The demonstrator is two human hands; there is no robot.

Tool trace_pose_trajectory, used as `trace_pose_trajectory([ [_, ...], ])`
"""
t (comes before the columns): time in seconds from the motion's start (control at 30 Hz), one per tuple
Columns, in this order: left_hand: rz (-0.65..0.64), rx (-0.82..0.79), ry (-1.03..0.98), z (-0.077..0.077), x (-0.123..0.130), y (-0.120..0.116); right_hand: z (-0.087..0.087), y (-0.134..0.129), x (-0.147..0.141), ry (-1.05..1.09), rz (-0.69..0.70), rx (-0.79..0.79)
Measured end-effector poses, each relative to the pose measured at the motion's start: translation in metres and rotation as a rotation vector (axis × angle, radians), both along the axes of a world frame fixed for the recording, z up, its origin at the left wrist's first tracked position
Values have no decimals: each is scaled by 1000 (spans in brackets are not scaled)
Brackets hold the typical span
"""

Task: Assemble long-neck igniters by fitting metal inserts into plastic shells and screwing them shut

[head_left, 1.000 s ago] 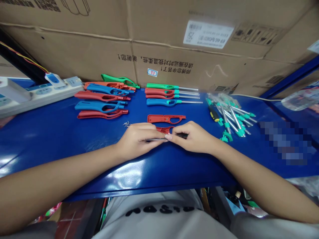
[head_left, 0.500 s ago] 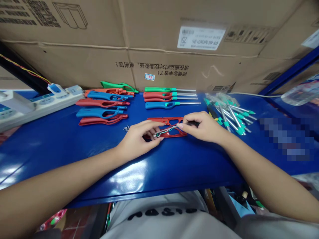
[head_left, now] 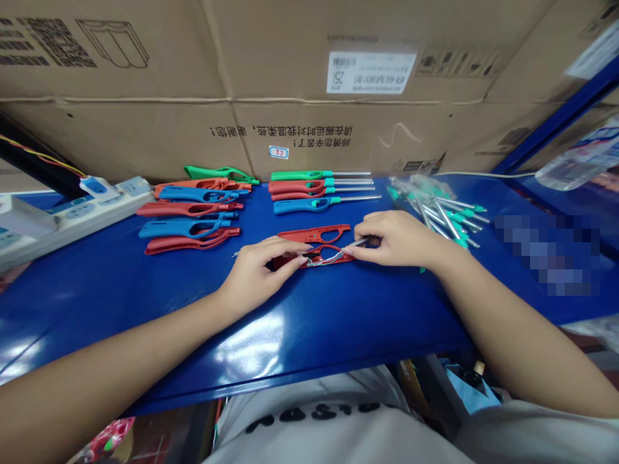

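Note:
Two red lighter shell halves lie on the blue table, the rear one (head_left: 309,236) bare and the front one (head_left: 330,250) between my hands. Over the front half's trigger loop runs a thin bundle of wires (head_left: 323,262), white and green. My left hand (head_left: 264,267) covers that half's left end, thumb and forefinger closed on a small part at the wires' end, mostly hidden. In my right hand (head_left: 394,237), a metal lighter tube (head_left: 360,242) is pinched, pointing left toward the wires; the rest of it is inside the fingers.
Rows of coloured lighter shells (head_left: 191,227) lie at the left, and several lighters with metal tubes (head_left: 302,188) behind. At the right is a pile of metal tubes with green ends (head_left: 442,212). A power strip (head_left: 116,200) and a large carton (head_left: 290,71) border the table.
The wires have come down onto the front red shell half, with my left fingers lower in it. More of the metal tube shows in my right hand. The whole view has shifted slightly.

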State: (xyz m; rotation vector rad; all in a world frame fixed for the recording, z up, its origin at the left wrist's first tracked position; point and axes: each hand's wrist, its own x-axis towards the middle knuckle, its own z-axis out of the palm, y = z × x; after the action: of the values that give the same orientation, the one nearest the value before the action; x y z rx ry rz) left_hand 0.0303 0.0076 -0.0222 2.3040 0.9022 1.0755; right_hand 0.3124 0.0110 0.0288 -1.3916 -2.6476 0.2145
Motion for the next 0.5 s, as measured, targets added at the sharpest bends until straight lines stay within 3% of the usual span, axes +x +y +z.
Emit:
trace_pose_trajectory([
  [0.2,-37,93,42,-1,3,1,3,0,1,-37,-3,-33],
  [0.5,-59,151,115,-5,3,2,1,4,12,47,98,-287],
])
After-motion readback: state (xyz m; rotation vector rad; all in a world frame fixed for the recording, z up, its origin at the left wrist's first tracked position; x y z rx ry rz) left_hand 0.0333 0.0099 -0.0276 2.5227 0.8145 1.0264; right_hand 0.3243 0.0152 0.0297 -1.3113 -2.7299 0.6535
